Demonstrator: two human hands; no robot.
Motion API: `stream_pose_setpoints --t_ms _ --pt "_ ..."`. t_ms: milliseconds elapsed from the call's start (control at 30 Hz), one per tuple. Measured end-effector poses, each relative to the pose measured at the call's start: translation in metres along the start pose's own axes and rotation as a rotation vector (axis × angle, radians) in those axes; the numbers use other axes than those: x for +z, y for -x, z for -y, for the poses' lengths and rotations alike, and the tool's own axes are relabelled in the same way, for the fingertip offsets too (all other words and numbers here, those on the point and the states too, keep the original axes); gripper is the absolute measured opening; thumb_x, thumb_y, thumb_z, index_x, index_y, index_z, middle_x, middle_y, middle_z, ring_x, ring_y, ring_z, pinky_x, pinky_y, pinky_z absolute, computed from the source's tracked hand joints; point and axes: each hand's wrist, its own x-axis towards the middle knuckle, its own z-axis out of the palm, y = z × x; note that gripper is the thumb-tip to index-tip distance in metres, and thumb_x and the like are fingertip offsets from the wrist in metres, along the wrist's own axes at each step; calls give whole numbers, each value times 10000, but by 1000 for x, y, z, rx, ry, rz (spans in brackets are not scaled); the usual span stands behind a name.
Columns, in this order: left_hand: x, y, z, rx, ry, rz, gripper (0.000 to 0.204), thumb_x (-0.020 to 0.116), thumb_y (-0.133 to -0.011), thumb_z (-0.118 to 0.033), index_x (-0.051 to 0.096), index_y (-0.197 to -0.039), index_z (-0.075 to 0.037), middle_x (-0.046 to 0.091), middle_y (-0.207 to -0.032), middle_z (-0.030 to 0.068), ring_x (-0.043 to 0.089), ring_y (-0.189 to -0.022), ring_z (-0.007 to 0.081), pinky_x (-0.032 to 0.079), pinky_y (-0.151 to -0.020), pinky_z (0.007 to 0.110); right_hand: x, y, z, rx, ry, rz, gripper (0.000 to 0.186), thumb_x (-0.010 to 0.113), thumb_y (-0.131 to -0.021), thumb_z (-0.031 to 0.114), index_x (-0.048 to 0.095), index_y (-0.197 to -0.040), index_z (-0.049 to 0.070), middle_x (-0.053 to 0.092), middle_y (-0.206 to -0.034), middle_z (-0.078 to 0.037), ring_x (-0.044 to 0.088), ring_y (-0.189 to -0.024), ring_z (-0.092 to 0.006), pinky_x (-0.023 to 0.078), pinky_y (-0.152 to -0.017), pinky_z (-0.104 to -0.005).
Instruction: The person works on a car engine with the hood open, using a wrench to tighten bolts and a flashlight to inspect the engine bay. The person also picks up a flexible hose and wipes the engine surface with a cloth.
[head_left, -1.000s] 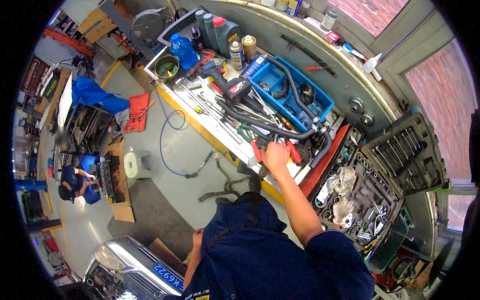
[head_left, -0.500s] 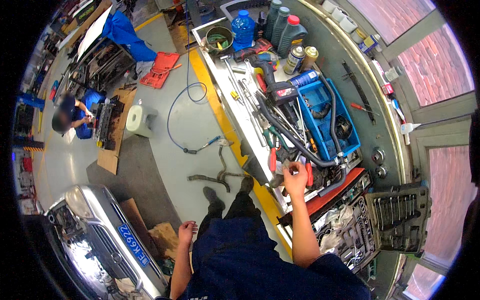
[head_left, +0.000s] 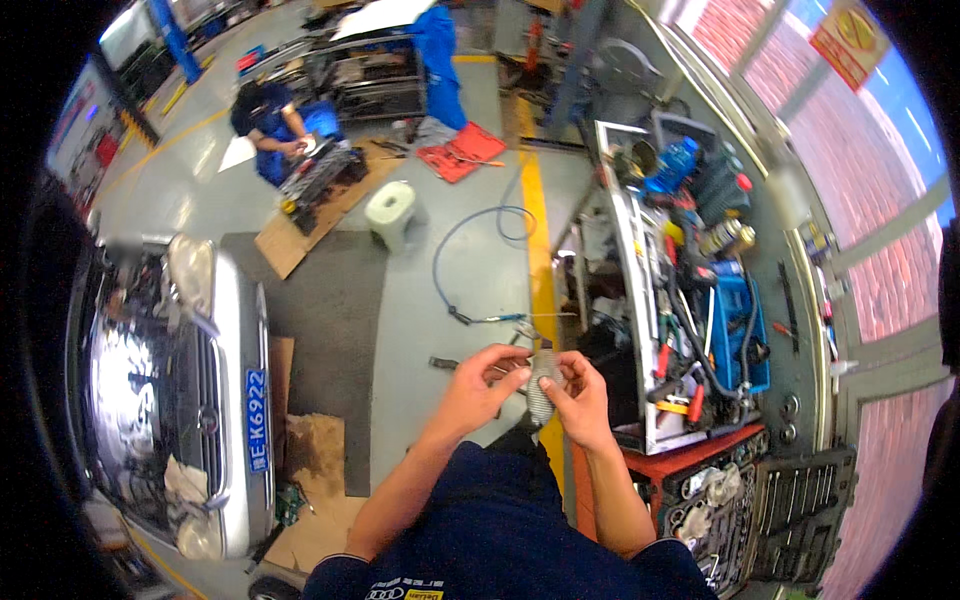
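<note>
In front of my body, my right hand (head_left: 583, 402) grips a grey, finely ribbed piece (head_left: 542, 402), thumb pressed on its face. It looks soft or thin; its exact kind cannot be made out. My left hand (head_left: 487, 390) is at the left edge of this piece, thumb and fingers closed in a pinch there. Below and behind my hands, dark branched hoses (head_left: 445, 363) lie on the floor, partly covered by my left hand. A thin blue air hose (head_left: 436, 262) with a blow gun (head_left: 490, 319) lies just beyond.
At right stands a metal workbench (head_left: 640, 330) with tools, bottles and a blue bin (head_left: 738, 330). Nearer is an open socket case (head_left: 800, 510). At left are a silver car front (head_left: 235, 400), a pale stool (head_left: 392, 212) and a crouching co-worker (head_left: 270, 130) at an engine part.
My right hand has left the bench with the grey piece and come in front of my body. My left hand has risen to meet it. The view has turned toward the left.
</note>
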Motion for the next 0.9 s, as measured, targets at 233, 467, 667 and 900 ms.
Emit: stream_pose_setpoints --t_ms 233,467,667,900 --pt "-162 109 4 206 223 -426 186 794 -940 -140 733 -884 27 667 -868 3 556 -769 65 436 -691 242 228 17 -9 71 -30 204 350 751 -847 -135 583 -1114 17 584 -1086 -21 601 -902 -68 513 -732 -218" --pt "-316 222 0 194 292 -819 156 769 -931 -126 733 -839 -5 663 -783 -10 575 -773 76 442 -704 265 439 19 -31 -72 199 572 540 736 -853 -97 576 -1359 4 615 -1238 -75 639 -829 -75 501 -640 -225" --pt "-444 292 10 174 152 -1284 217 812 -922 -162 733 -848 26 616 -742 -16 545 -729 75 426 -663 264 597 16 -76 301 -41 951 491 644 -944 42 566 -1413 -77 627 -1353 -155 601 -1207 -184 516 -983 -316" --pt "-602 343 -8 113 -98 -1676 157 795 -899 -108 746 -935 37 696 -891 98 658 -827 167 497 -739 297 810 14 -146 445 9 1080 454 554 -1103 253 563 -1436 -56 638 -1365 -167 576 -1265 -231 437 -1094 -350"
